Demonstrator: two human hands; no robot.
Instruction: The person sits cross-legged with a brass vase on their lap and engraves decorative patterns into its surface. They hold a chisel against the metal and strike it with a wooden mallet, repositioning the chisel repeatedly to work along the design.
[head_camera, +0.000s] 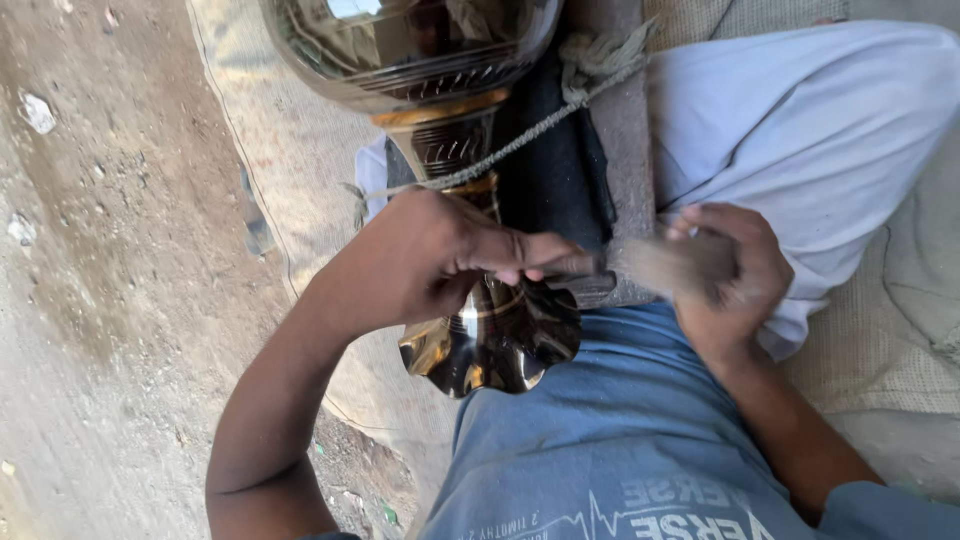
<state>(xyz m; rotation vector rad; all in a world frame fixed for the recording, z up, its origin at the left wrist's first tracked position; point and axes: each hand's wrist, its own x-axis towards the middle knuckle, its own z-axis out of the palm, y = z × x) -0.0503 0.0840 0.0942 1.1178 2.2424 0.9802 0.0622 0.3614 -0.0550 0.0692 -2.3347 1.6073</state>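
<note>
- A shiny brass vessel with a round bowl, a narrow ribbed neck and a scalloped foot is laid across the lap of the person, with the foot nearest to the blue shirt.
- The left hand is closed over the neck of the vessel, and a thin metal tool is pinched between its fingertips.
- The right hand is wrapped around a blurred, pale handle; it is closed on it firmly. Whether this handle touches the thin tool cannot be told, because of the blur.
- A frayed cord is passed around the neck of the vessel and runs to the upper right.
- A dark cloth and a grey block are seen under the vessel.
- White trousers are seen at the right, woven sacking below, and dusty ground at the left.
</note>
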